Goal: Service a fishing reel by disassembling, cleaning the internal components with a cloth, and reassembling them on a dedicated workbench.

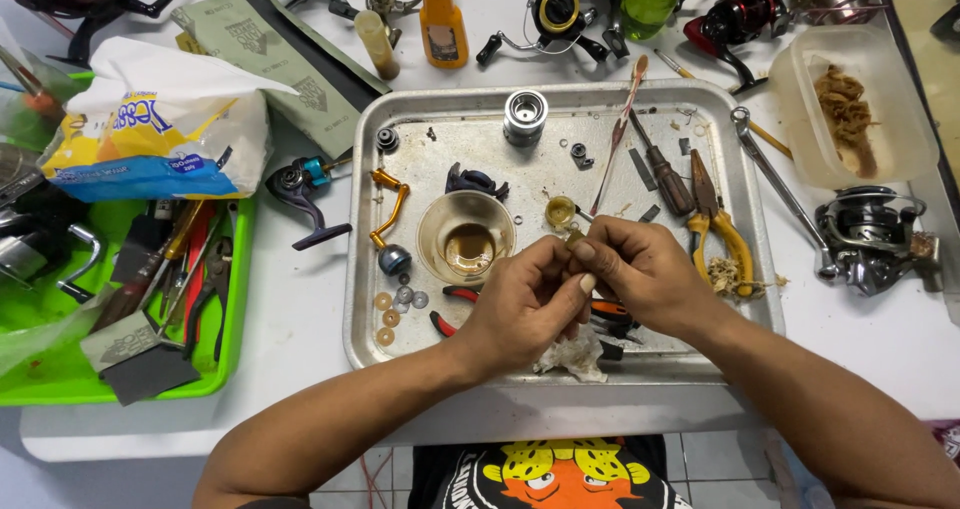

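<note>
My left hand (525,304) and my right hand (640,269) meet over the front middle of a metal tray (365,269). Together their fingertips pinch a small brass-coloured part (575,239), mostly hidden by the fingers. Just left of the hands stands a small glass bowl (466,237) with brownish liquid. A crumpled rag (575,354) lies under my left hand, and red-handled pliers (450,309) stick out beside it.
The tray also holds a silver spool (525,117), a gold reel handle (390,214), washers (395,304), a screwdriver (665,174) and yellow pliers (725,234). A green tool tray (235,299) sits left. Fishing reels (870,234), an orange bottle (442,24) and a plastic tub (900,119) surround it.
</note>
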